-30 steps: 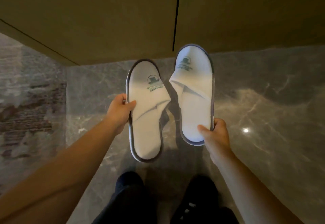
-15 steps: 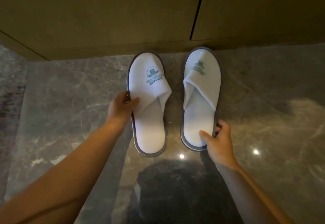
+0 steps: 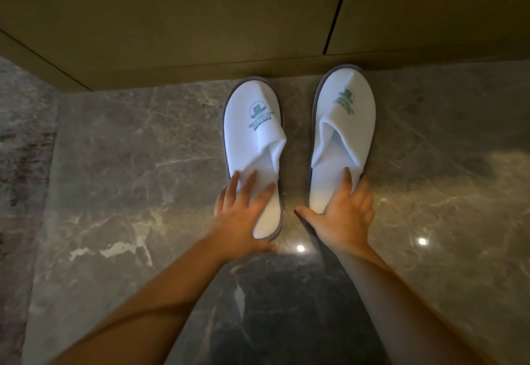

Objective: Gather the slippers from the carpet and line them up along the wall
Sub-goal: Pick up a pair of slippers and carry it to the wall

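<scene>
Two white slippers with grey edging and a green logo lie flat on the grey marble floor, toes against the olive wall panel. The left slipper point(image 3: 253, 124) sits a little lower than the right slipper point(image 3: 344, 118), with a narrow gap between them. My left hand point(image 3: 243, 215) lies flat on the left slipper's heel, fingers spread. My right hand point(image 3: 344, 212) rests on the right slipper's heel, fingers apart, thumb out on the floor. Neither hand grips.
The olive wall panels point(image 3: 200, 20) run across the top, with a dark vertical seam point(image 3: 338, 9). Polished marble floor point(image 3: 129, 164) spreads to both sides. A patterned carpet edge point(image 3: 20, 149) shows at far left.
Both slippers went from held in the air down to the floor, toes at the wall. My hands let go of their edges and now lie flat on the heels.
</scene>
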A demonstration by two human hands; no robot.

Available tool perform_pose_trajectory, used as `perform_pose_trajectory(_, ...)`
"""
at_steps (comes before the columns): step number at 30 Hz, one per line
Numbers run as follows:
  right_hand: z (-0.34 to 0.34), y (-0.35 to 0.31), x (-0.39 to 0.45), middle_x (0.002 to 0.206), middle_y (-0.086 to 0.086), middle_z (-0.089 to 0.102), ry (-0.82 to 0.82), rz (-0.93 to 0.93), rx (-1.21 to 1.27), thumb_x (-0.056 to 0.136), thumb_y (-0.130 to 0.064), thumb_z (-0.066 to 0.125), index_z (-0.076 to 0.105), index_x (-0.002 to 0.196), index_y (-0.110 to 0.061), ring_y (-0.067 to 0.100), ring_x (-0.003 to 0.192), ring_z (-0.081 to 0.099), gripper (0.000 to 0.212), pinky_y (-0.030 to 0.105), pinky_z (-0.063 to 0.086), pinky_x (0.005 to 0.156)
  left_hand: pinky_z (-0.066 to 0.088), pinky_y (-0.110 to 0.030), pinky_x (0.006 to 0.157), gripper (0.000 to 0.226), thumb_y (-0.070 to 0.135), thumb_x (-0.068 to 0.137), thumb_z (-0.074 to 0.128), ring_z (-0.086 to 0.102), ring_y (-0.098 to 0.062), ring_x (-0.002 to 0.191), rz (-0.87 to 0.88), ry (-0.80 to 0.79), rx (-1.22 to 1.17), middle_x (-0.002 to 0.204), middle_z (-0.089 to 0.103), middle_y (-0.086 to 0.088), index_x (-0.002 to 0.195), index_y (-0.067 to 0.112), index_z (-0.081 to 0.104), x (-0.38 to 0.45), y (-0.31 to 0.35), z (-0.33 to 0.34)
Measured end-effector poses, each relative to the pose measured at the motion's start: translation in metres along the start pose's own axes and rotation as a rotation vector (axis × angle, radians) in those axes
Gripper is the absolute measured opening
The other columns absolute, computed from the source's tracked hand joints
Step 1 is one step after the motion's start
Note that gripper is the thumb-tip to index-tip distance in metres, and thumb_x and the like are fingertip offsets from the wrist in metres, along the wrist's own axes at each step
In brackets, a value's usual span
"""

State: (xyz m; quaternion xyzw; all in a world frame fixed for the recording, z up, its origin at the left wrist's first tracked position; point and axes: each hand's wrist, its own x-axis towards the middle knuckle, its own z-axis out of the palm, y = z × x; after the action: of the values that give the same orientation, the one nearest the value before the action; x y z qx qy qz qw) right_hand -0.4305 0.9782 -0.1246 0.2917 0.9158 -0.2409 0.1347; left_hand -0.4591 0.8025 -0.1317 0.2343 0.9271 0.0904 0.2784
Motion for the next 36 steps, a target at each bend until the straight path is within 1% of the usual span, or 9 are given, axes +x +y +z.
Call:
perform_pose_trajectory(3,-0.002,0.004,0.003,0.148,0.018,0.009,-0.019,0.004,-0.026,0.065,-0.039,0.073,0.006,0.139,-0.023,0.037,0.134,0.015,0.101,0.049,0.022,0.109,-0.002,-0.053,0.112,0.106,0.067,0.062,0.058,-0.022,-0.031,0.137,-0.025,0.039,0.087,0.152,-0.016,0.0,0.135,0.043,-0.014,0.005,-0.003,0.002)
perform_pose_trajectory(8,-0.009,0.015,0.001,0.146,0.016,0.015,-0.02,-0.024,0.001,0.062,-0.028,0.076,0.016,0.136,-0.022,0.037,0.13,0.02,0.096,0.05,0.025,0.107,0.009,-0.053,0.112,0.098,0.068,0.06,0.056,-0.004,-0.034,0.138,-0.028,0.1,0.118,0.153,0.0,-0.002,0.137,0.04,0.002,0.0,-0.011,-0.003)
perform_pose_trajectory(15,-0.007,0.021,-0.011,0.147,0.013,0.017,0.013,-0.046,0.065,0.061,-0.026,0.076,0.021,0.135,-0.023,0.033,0.13,0.02,0.093,0.048,0.024,0.107,0.016,-0.053,0.109,0.095,0.069,0.059,0.057,0.018,-0.04,0.134,-0.074,0.153,0.144,0.151,0.02,-0.009,0.138,0.035,0.017,-0.009,-0.019,-0.005)
perform_pose_trajectory(21,-0.012,0.028,-0.01,0.146,0.013,0.018,0.03,-0.044,0.064,0.064,-0.027,0.075,0.023,0.135,-0.022,0.033,0.129,0.02,0.089,0.049,0.026,0.106,0.017,-0.058,0.108,0.097,0.065,0.055,0.063,0.021,-0.044,0.133,-0.094,0.166,0.112,0.148,0.027,-0.013,0.137,0.031,0.026,-0.008,-0.017,-0.004)
perform_pose_trajectory(25,-0.011,0.027,-0.004,0.148,0.012,0.014,0.009,-0.082,0.028,0.067,-0.027,0.072,0.022,0.136,-0.024,0.032,0.131,0.015,0.085,0.046,0.022,0.108,0.015,-0.059,0.106,0.097,0.06,0.052,0.07,0.025,-0.047,0.133,-0.059,0.216,0.104,0.142,0.037,-0.021,0.135,0.023,0.035,-0.007,-0.016,-0.003)
perform_pose_trajectory(26,-0.009,0.025,-0.003,0.149,0.011,0.012,0.002,-0.093,0.02,0.068,-0.028,0.07,0.021,0.136,-0.024,0.031,0.131,0.013,0.084,0.046,0.021,0.109,0.013,-0.057,0.106,0.097,0.06,0.053,0.071,0.024,-0.047,0.134,-0.053,0.218,0.101,0.142,0.036,-0.022,0.135,0.023,0.035,-0.007,-0.016,-0.003)
perform_pose_trajectory(28,-0.005,0.021,-0.002,0.149,0.01,0.012,0.0,-0.114,0.006,0.069,-0.03,0.069,0.021,0.136,-0.025,0.03,0.131,0.013,0.083,0.045,0.02,0.109,0.007,-0.053,0.11,0.099,0.061,0.057,0.067,0.01,-0.042,0.139,-0.059,0.175,0.073,0.149,0.024,-0.018,0.139,0.026,0.025,-0.007,-0.016,-0.003)
perform_pose_trajectory(32,0.001,0.017,-0.002,0.15,0.01,0.012,0.001,-0.092,0.009,0.069,-0.031,0.069,0.021,0.137,-0.025,0.032,0.132,0.013,0.084,0.046,0.02,0.109,0.01,-0.054,0.112,0.101,0.064,0.063,0.06,-0.015,-0.033,0.139,-0.084,0.063,0.01,0.153,-0.002,-0.008,0.141,0.031,0.004,-0.006,-0.017,0.0)
perform_pose_trajectory(36,0.004,0.014,-0.002,0.15,0.01,0.01,-0.006,-0.084,-0.003,0.069,-0.032,0.069,0.019,0.137,-0.027,0.032,0.133,0.012,0.084,0.047,0.02,0.109,0.008,-0.052,0.113,0.102,0.064,0.064,0.059,-0.018,-0.031,0.138,-0.088,0.04,0.011,0.152,-0.007,-0.005,0.141,0.032,0.0,-0.006,-0.017,-0.002)
